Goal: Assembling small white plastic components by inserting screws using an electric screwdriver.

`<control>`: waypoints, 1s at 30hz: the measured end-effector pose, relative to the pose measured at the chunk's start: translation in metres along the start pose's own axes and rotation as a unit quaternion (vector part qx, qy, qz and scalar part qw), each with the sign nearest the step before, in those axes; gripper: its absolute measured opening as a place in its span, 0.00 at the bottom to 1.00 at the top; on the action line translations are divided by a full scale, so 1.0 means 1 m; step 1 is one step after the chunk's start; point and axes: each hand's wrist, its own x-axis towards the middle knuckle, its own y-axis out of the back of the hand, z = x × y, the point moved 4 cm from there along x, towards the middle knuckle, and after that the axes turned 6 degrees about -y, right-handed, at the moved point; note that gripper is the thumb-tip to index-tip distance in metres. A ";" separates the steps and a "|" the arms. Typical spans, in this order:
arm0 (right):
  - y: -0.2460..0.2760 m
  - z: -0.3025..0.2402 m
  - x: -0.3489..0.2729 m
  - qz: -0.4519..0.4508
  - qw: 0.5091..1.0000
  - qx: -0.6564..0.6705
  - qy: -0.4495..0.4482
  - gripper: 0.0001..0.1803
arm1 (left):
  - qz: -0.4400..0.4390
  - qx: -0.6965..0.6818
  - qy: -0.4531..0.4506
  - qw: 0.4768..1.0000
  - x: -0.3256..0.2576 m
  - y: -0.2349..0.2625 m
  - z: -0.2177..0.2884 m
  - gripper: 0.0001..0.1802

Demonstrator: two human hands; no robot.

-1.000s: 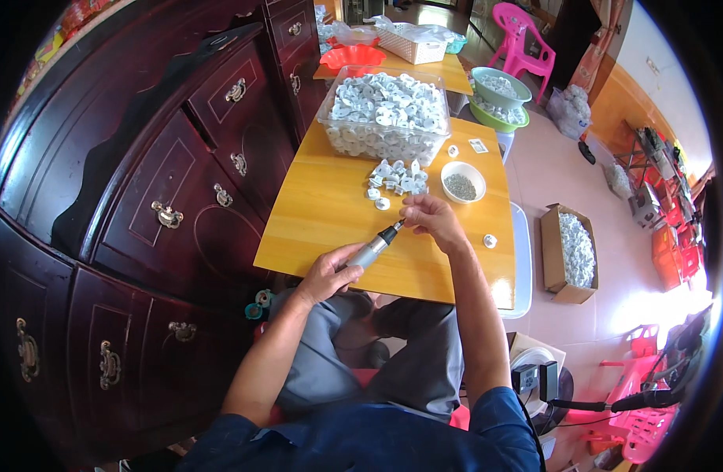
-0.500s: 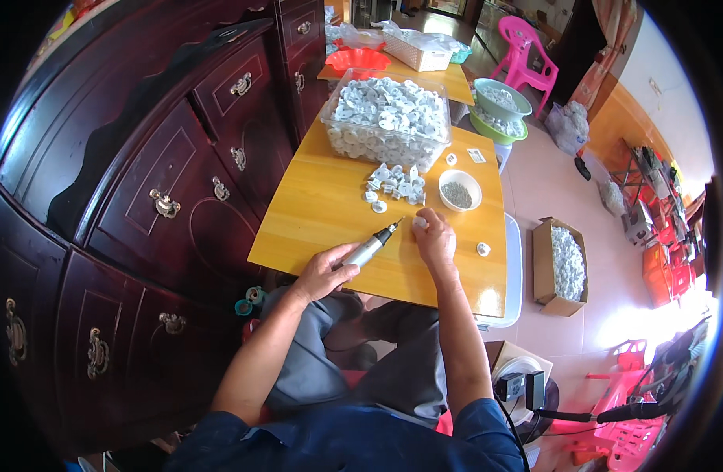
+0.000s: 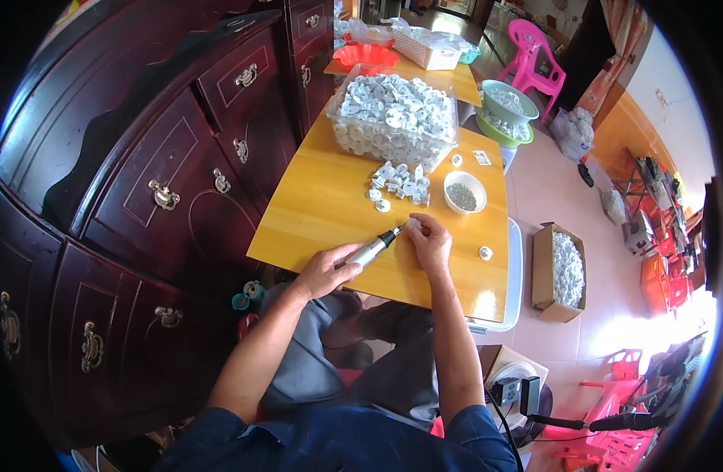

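Note:
My left hand is wrapped round a silver and black electric screwdriver, its tip pointing up and to the right. The tip meets a small white plastic part pinched in the fingers of my right hand; the fingers partly cover that part. Just beyond lies a loose pile of white plastic parts, with one round part at its near edge. Right of the pile stands a white bowl of small metal screws. One single white part sits apart on the right.
A clear plastic tub heaped with white parts fills the far end of the yellow table. Dark wooden drawers stand close on the left. On the floor at right are a cardboard box of white parts and a pink chair.
My right hand has moved slightly left with the white part, and the screwdriver's tip now meets it. Earlier there was a gap between them. The whole view has shifted a little.

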 end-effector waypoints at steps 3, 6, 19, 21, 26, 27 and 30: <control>0.000 -0.001 -0.002 0.011 1.000 0.007 0.000 0.14 | -0.005 0.017 -0.005 1.000 0.001 0.001 -0.001 0.28; 0.000 -0.003 -0.003 0.025 1.000 -0.005 0.014 0.14 | -0.004 0.019 0.003 1.000 0.001 0.000 0.002 0.28; 0.000 -0.007 -0.006 0.048 0.998 0.017 0.032 0.12 | -0.006 0.025 -0.007 1.000 0.001 0.000 0.002 0.28; 0.000 -0.007 -0.006 0.051 0.998 0.011 0.040 0.12 | -0.006 0.027 -0.009 1.000 0.002 0.000 0.003 0.28; 0.000 -0.009 -0.006 0.050 0.996 0.020 0.068 0.11 | -0.008 0.007 -0.003 1.000 0.002 0.001 -0.004 0.29; 0.000 -0.010 -0.006 0.050 0.996 0.021 0.068 0.11 | -0.004 0.000 0.000 1.000 0.002 0.001 -0.005 0.28; 0.001 -0.011 -0.007 0.049 0.996 0.022 0.071 0.11 | -0.003 -0.002 0.006 1.000 0.003 0.001 -0.006 0.28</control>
